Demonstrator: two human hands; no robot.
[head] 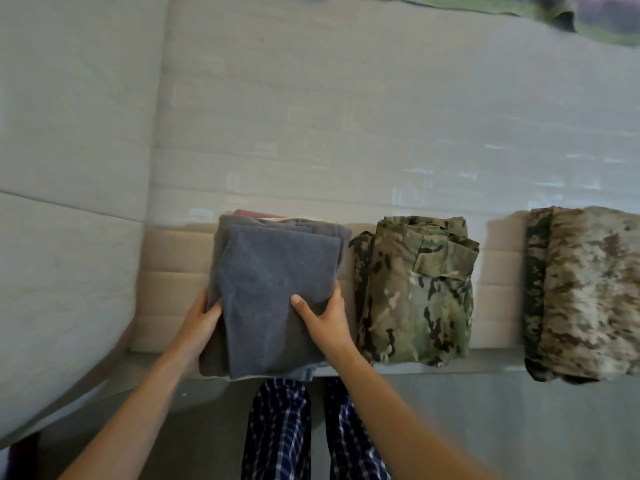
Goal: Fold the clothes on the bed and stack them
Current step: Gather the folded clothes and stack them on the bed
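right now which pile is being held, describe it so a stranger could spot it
Along the near edge of the bed lie three folded piles. The held one is the leftmost, the grey folded cloth, gripped by the left hand and right hand. It is plain grey; both neighbours are camouflage.

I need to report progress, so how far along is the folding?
Done: a folded green camouflage garment and a folded tan camouflage garment lie on the bed edge. In hand: left hand and right hand grip the folded grey cloth pile. Left: a crumpled greenish item far back, unclear.
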